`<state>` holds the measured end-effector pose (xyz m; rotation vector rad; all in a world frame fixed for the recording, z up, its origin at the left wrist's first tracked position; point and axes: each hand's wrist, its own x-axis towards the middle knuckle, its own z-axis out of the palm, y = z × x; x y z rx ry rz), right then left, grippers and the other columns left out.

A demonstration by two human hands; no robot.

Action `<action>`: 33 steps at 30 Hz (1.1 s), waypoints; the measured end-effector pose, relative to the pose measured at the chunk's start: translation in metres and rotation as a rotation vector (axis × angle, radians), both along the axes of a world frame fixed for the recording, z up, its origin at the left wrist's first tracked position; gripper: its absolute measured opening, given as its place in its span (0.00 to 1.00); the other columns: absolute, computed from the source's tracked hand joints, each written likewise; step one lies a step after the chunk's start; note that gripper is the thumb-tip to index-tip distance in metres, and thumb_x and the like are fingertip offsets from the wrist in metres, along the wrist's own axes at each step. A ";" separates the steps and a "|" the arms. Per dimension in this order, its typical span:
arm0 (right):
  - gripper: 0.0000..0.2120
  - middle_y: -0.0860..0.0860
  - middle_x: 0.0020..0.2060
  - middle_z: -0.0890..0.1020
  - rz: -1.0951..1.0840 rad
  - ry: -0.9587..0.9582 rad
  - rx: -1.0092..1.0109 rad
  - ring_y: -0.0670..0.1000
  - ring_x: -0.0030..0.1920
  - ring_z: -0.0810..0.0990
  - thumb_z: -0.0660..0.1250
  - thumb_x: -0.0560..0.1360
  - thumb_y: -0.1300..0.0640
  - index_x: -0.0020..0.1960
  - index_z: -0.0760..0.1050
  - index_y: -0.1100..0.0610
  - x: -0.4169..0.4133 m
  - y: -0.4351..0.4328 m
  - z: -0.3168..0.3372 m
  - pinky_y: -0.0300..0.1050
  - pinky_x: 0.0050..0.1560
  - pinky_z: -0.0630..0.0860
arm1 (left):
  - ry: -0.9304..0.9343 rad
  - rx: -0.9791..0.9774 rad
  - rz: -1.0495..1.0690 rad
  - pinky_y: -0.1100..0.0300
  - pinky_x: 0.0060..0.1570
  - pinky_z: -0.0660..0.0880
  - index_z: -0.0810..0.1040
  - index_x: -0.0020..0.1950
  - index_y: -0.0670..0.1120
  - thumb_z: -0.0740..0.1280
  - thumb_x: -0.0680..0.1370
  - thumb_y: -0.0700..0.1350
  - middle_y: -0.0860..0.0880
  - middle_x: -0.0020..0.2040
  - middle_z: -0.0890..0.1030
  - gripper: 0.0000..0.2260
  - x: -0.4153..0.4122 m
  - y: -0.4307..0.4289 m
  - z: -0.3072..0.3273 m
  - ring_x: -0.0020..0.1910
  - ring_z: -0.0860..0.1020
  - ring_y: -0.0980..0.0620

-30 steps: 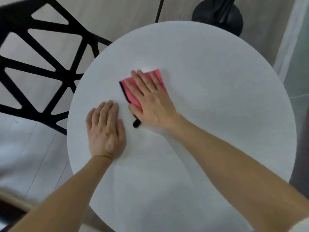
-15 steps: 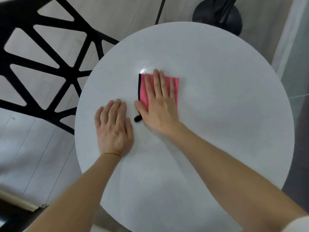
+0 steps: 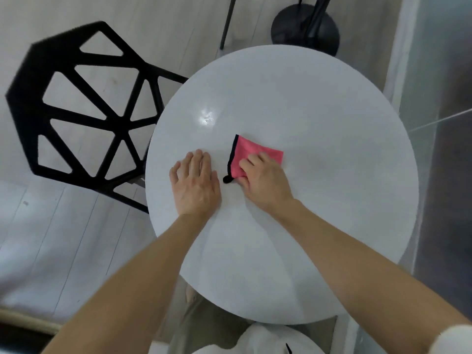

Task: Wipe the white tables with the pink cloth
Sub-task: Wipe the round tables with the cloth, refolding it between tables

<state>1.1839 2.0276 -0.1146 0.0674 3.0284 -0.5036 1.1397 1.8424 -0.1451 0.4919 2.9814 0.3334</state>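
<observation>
A round white table [image 3: 319,118] fills the middle of the view. On it lies a folded pink cloth [image 3: 251,150] with a black edge and a black loop at its near left corner. My right hand [image 3: 265,178] sits on the cloth's near half, fingers bent over it and thumb against its left side, gripping it against the tabletop. Just left of the cloth, my left hand [image 3: 195,183] lies flat on the table, palm down with fingers straight, holding nothing. A bright glare spot shows on the tabletop beyond my left hand.
A black chair [image 3: 84,108] with an open triangular frame stands left of the table, tucked against its edge. A black round stand base [image 3: 305,29] and a thin black leg [image 3: 227,24] stand on the floor beyond the table. A glass wall runs along the right.
My right hand has slid the cloth to the right and a little nearer, and its fingers went from flat to bent. The left hand stayed in place. The view shifted, showing more of the chair.
</observation>
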 end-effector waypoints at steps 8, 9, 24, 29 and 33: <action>0.10 0.47 0.58 0.83 -0.489 -0.194 -0.539 0.50 0.58 0.83 0.68 0.85 0.56 0.65 0.82 0.52 0.032 0.023 0.089 0.47 0.64 0.79 | -0.468 0.437 -0.140 0.56 0.73 0.69 0.72 0.80 0.54 0.70 0.84 0.46 0.52 0.77 0.74 0.24 -0.039 -0.003 0.079 0.78 0.69 0.50; 0.11 0.47 0.59 0.83 -0.499 -0.197 -0.576 0.48 0.60 0.82 0.68 0.85 0.56 0.66 0.82 0.53 0.039 0.023 0.106 0.45 0.65 0.78 | -0.483 0.495 -0.204 0.58 0.75 0.65 0.69 0.82 0.55 0.72 0.83 0.46 0.53 0.79 0.73 0.28 -0.039 0.004 0.094 0.80 0.66 0.52; 0.08 0.46 0.45 0.90 -0.931 0.157 -0.771 0.46 0.48 0.88 0.67 0.86 0.56 0.58 0.86 0.52 0.106 0.032 0.234 0.40 0.49 0.80 | -1.205 0.722 -0.505 0.45 0.70 0.79 0.84 0.58 0.46 0.81 0.76 0.53 0.42 0.58 0.86 0.16 -0.041 0.056 0.209 0.61 0.85 0.45; 0.09 0.43 0.48 0.88 -0.946 0.170 -0.680 0.42 0.49 0.86 0.69 0.85 0.46 0.56 0.86 0.49 0.097 0.037 0.253 0.39 0.51 0.79 | -1.172 0.722 -0.546 0.40 0.69 0.80 0.84 0.57 0.44 0.75 0.82 0.49 0.41 0.53 0.86 0.10 -0.029 0.063 0.214 0.57 0.85 0.42; 0.25 0.51 0.50 0.89 -0.981 -0.149 -0.833 0.54 0.48 0.89 0.74 0.77 0.32 0.55 0.86 0.54 0.115 0.047 0.250 0.51 0.55 0.86 | -1.343 0.826 -0.458 0.44 0.63 0.78 0.78 0.65 0.35 0.70 0.82 0.45 0.36 0.61 0.83 0.17 -0.029 0.064 0.218 0.60 0.81 0.37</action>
